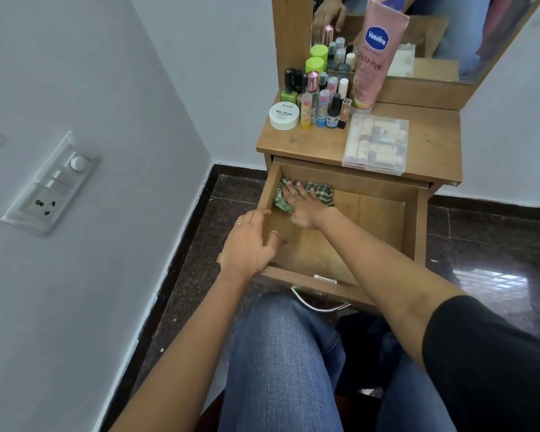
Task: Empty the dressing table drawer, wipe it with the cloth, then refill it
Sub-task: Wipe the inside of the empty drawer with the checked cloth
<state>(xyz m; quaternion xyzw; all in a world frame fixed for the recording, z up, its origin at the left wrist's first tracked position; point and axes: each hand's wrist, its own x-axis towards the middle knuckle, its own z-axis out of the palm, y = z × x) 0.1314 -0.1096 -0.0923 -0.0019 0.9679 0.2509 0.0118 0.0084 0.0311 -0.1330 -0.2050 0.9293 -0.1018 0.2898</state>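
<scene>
Over the dark floor (480,244) at centre frame, we steady the open drawer (412,219) with our left hand (250,241) curled over its left wall, while our right hand (300,201) presses the cloth (321,194) flat-fingered into its far-left corner, bottles (312,98) parked above.

The cloth (320,194) is checked green and white. The drawer (384,213) is mid-brown wood, as is the worktop (309,141). The Vaseline tube (376,54) is pink with a blue badge, the nail polish tub (284,115) white, the jeans (281,353) blue, the floor (487,244) dark and speckled.
</scene>
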